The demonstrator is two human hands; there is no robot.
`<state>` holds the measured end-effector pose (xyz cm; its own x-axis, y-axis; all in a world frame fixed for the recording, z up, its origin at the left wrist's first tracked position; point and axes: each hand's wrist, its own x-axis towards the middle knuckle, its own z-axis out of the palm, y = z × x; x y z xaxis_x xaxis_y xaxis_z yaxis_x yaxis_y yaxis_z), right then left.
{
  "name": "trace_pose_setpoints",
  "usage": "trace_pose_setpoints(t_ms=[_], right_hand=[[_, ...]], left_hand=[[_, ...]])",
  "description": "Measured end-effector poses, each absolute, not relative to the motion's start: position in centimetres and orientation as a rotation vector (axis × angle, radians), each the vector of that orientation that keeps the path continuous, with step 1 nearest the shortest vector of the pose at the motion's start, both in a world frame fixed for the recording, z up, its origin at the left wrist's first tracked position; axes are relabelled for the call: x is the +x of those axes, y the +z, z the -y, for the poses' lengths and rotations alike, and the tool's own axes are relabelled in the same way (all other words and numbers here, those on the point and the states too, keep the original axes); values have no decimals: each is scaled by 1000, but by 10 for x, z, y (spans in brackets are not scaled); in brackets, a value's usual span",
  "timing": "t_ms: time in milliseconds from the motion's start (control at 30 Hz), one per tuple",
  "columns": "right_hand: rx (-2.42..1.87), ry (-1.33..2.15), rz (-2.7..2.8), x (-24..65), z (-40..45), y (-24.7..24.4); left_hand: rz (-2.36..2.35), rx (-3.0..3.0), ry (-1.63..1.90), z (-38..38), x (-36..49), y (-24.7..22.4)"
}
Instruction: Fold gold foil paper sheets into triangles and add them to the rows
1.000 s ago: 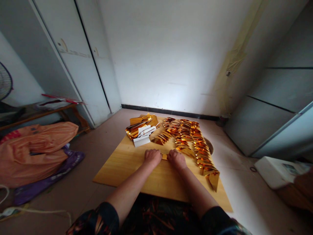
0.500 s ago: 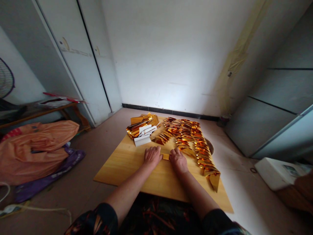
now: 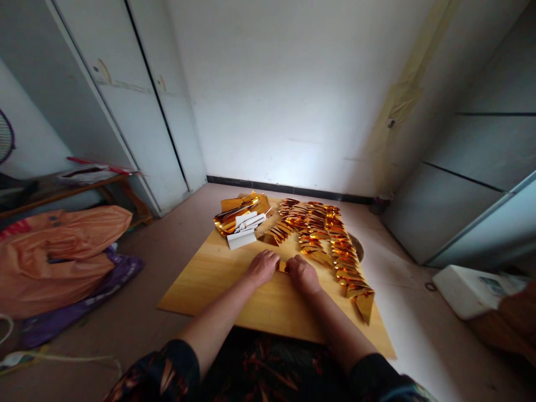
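Note:
A small strip of gold foil paper (image 3: 283, 267) spans the gap between my two hands, low over the wooden board (image 3: 209, 285). My left hand (image 3: 263, 268) grips its left end with curled fingers. At the other end my right hand (image 3: 304, 273) is closed on it too; the fingers cover both ends. Just beyond and to the right lie rows of folded gold foil pieces (image 3: 345, 259), overlapping one another. Behind my left hand is a pile of loose gold foil sheets (image 3: 228, 207), with white paper pieces (image 3: 242, 239) lying against it.
An orange bag (image 3: 62, 257) and a purple bag (image 3: 84, 301) lie on the floor at left, near a wooden bench (image 3: 134, 201). A white box (image 3: 464, 293) stands at right. Cabinets (image 3: 138, 95) and a wall (image 3: 285, 100) lie beyond.
The fingers of both hands have curled in from a flatter press on the foil strip. The strip now looks raised or bent between them. The camera view has shifted slightly.

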<state>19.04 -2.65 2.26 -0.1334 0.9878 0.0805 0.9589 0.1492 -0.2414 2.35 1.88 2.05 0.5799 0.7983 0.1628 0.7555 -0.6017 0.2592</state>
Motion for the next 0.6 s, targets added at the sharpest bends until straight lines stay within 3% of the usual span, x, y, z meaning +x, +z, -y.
trace_pose_setpoints(t_ms=[200, 600], right_hand=[[-1801, 212, 2229, 194, 29, 21], [-1789, 195, 2238, 194, 30, 14]], left_hand=[[-1154, 2516, 608, -20, 10, 17], [-1109, 2426, 605, -30, 7, 12]])
